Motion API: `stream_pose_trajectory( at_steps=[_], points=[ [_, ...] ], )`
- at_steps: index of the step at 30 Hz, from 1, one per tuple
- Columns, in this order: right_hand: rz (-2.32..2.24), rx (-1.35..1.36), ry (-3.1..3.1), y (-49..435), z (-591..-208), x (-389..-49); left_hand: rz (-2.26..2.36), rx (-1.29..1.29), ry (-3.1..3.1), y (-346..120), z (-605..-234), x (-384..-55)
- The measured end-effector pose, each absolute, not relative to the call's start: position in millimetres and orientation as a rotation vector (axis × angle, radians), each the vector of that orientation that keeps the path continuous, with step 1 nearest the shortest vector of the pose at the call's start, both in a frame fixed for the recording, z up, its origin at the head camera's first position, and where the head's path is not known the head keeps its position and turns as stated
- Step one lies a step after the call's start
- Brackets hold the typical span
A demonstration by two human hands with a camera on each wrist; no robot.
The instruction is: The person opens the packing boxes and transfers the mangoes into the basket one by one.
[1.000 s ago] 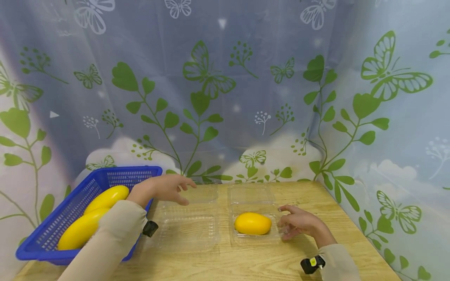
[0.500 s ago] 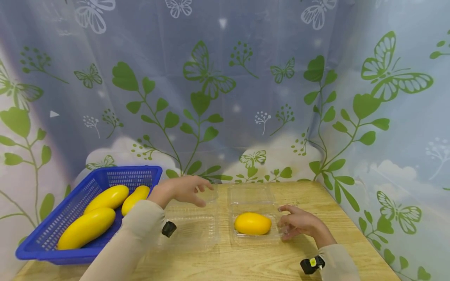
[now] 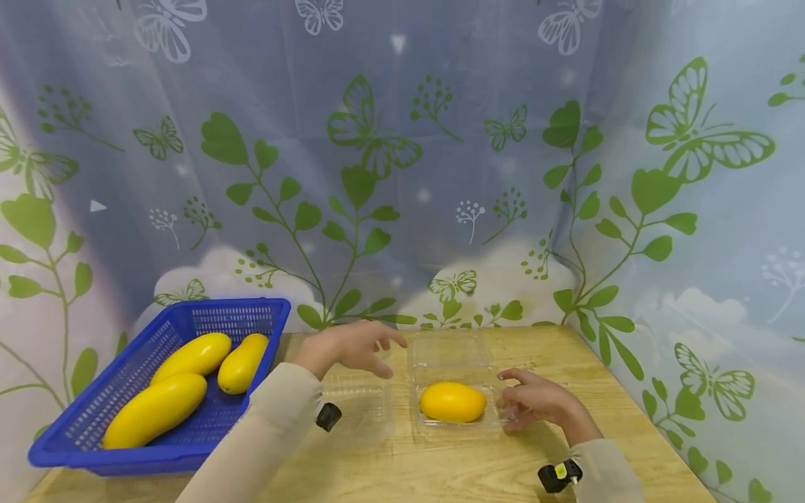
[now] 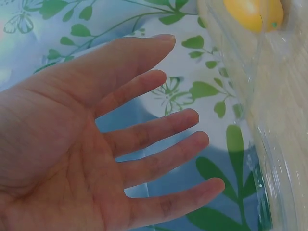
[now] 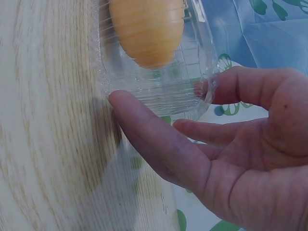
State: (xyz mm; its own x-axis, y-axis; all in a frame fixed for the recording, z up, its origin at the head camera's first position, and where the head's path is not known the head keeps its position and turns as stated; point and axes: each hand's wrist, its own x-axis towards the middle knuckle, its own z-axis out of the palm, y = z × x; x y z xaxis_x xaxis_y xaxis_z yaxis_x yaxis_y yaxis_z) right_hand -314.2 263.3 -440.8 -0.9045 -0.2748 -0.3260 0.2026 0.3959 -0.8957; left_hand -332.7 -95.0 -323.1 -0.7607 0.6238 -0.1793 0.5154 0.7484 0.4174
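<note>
A clear plastic clamshell box [image 3: 451, 349] lies opened on the table, its lid folded back towards the curtain. One yellow mango [image 3: 451, 402] sits in its base. At the box's right end, my right hand [image 3: 537, 398] holds the rim; the right wrist view shows thumb and fingers at its two sides [image 5: 159, 101]. Bare and with fingers spread, my left hand [image 3: 355, 349] hovers over a second clear clamshell box [image 3: 367, 416], partly hiding it. In the left wrist view the left palm [image 4: 62, 154] shows nothing in it.
At the left stands a blue plastic basket [image 3: 82, 459] with three yellow mangoes [image 3: 154, 412] inside. A patterned curtain [image 3: 402, 209] closes off the back and right side of the wooden table [image 3: 440, 475].
My left hand has moved right, away from the basket towards the mango's box, uncovering the third mango in the basket. My right hand and the mango in the box have stayed put.
</note>
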Motion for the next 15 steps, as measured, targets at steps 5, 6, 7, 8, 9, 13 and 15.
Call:
stream_pose_trajectory(
  at_steps=[5, 6, 7, 8, 9, 13, 15],
  points=[
    [-1.521, -0.064, 2.243, 265.2, -440.3, -313.9, 0.492, 0.9, 2.646, -81.4, -324.7, -332.9],
    [-1.521, -0.066, 2.243, 265.3, -440.2, -313.5, 0.495, 0.899, 2.644, -79.2, -325.4, -333.1],
    [-1.523, -0.069, 2.243, 265.1, -440.1, -313.0, 0.497, 0.896, 2.643, -77.2, -326.5, -333.3],
    [-1.524, -0.071, 2.241, 264.9, -439.9, -312.5, 0.497, 0.896, 2.642, -75.2, -327.6, -333.5],
    [-1.526, -0.073, 2.24, 264.5, -439.7, -311.9, 0.501, 0.895, 2.639, -73.5, -328.9, -333.7],
    [-1.536, -0.089, 2.234, 262.7, -439.1, -310.3, 0.501, 0.89, 2.634, -68.5, -335.0, -334.3],
    [-1.538, -0.097, 2.231, 262.1, -438.8, -309.9, 0.491, 0.892, 2.635, -66.2, -337.6, -334.4]
  ],
)
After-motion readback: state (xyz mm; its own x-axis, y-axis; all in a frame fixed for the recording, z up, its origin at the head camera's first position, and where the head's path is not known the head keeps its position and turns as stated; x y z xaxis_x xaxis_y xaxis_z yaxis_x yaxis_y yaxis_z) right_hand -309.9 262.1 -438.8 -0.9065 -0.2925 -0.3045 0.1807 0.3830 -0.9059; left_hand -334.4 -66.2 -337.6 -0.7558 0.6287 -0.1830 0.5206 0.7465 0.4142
